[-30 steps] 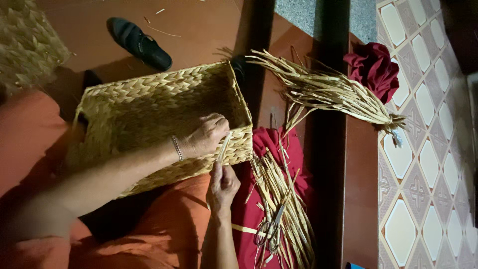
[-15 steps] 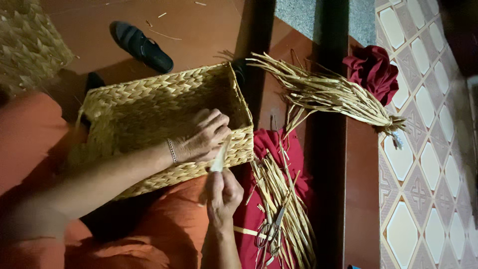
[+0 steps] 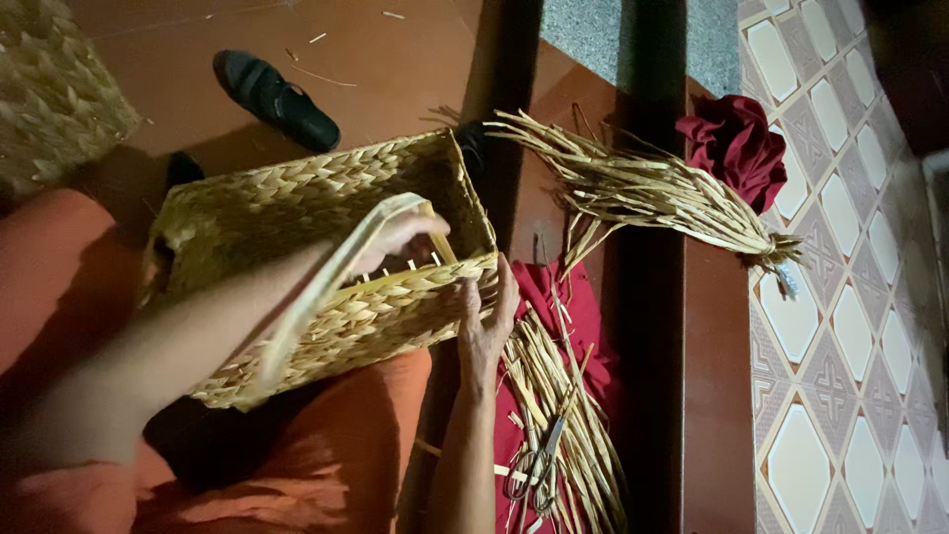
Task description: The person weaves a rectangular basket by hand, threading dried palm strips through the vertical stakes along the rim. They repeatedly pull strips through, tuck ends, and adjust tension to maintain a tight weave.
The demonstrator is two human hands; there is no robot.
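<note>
On lap, woven basket [image 3: 297,227], left hand [image 3: 400,237] perhaps pulling strip [image 3: 326,282]

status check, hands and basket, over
Left hand inside woven basket, pulling a straw strip. Right hand steadies the basket's corner. Scissors lie on loose straw nearby.

One head-worn view looks steeply down, close over the lap, at the woven basket [image 3: 326,257]; tiled floor [image 3: 860,297] toward three o'clock.

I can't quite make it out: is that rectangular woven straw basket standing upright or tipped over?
Tipped on its side. The rectangular woven straw basket rests on the lap, its open end facing right, where the left hand reaches in.
</note>
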